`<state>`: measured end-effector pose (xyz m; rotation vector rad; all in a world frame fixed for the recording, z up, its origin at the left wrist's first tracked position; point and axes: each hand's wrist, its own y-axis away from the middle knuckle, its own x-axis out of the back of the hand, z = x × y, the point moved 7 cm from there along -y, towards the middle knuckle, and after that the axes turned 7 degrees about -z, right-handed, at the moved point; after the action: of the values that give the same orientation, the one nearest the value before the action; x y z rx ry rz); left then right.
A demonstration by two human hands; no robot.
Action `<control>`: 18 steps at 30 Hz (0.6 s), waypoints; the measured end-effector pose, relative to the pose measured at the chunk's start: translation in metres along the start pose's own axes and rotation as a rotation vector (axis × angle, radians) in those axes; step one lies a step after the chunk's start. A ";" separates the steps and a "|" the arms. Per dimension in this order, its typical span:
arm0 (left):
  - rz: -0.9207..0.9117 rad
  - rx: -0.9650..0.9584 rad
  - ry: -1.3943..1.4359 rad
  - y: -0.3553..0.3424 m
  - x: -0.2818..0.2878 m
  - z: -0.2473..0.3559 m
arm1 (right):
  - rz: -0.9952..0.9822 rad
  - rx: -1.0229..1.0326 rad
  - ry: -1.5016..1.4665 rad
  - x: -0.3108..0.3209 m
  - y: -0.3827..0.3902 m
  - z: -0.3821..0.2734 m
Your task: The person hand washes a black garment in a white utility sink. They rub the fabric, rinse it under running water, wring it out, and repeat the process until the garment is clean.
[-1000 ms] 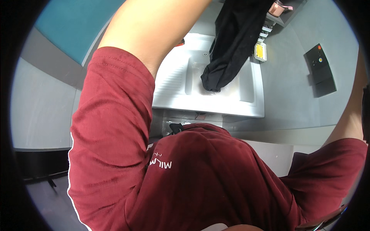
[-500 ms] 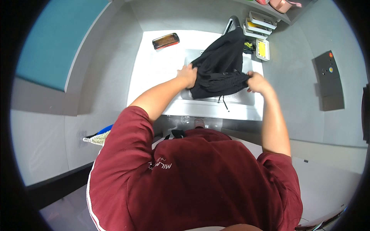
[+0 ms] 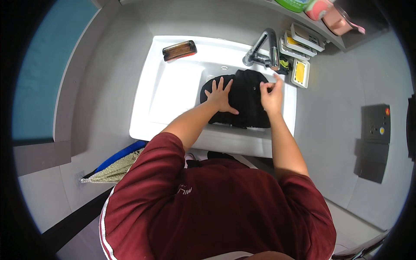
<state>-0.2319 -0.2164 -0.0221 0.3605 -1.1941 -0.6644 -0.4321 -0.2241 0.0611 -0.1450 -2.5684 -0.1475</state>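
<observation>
A black garment (image 3: 247,103) lies bunched in the basin of a white sink (image 3: 161,97). My left hand (image 3: 219,96) rests open on it, fingers spread wide. My right hand (image 3: 271,96) is over the garment's right side, just below the chrome faucet (image 3: 273,50), with fingers curled; whether anything is between them is hidden. A dark rectangular bar or dish (image 3: 179,50) with red underneath rests at the sink's back left.
At the back right are stacked white trays (image 3: 303,39), a tray with a yellow item (image 3: 300,72) and a small dark-and-yellow item. A shelf above holds a pink mug (image 3: 338,24). A blue-and-patterned cloth (image 3: 112,170) hangs at left; a grey panel (image 3: 375,138) is on the right wall.
The black garment, raised a second ago, now lies gathered down in the basin, uncovering the faucet. My left hand has spread flat on it; my right hand has moved slightly left.
</observation>
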 end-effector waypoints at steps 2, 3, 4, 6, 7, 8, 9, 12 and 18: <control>-0.081 0.063 -0.187 -0.015 -0.012 -0.004 | -0.035 0.162 0.377 -0.023 -0.001 0.031; -0.050 0.032 -0.209 -0.018 -0.010 0.000 | -0.033 0.272 0.501 -0.034 0.000 0.046; -0.023 0.014 -0.227 -0.018 -0.013 0.000 | -0.152 0.210 0.391 -0.046 -0.007 0.067; -0.014 -0.016 -0.286 -0.028 -0.024 -0.003 | -0.223 0.116 0.495 -0.065 -0.018 0.072; -0.010 -0.009 -0.260 -0.035 -0.031 -0.008 | -0.257 0.071 0.549 -0.074 -0.024 0.074; -0.011 -0.018 -0.241 -0.044 -0.040 -0.010 | -0.298 0.053 0.612 -0.087 -0.030 0.091; -0.016 -0.023 -0.225 -0.050 -0.049 -0.012 | -0.366 0.032 0.660 -0.101 -0.030 0.104; 0.069 -0.059 -0.126 -0.058 -0.073 -0.030 | -0.461 0.017 0.845 -0.140 -0.020 0.143; -0.003 -0.083 -0.109 -0.076 -0.086 -0.042 | -0.499 0.048 0.931 -0.164 -0.021 0.165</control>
<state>-0.2319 -0.2217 -0.1445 0.2590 -1.2653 -0.7411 -0.3840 -0.2348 -0.1675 0.4806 -1.6267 -0.2625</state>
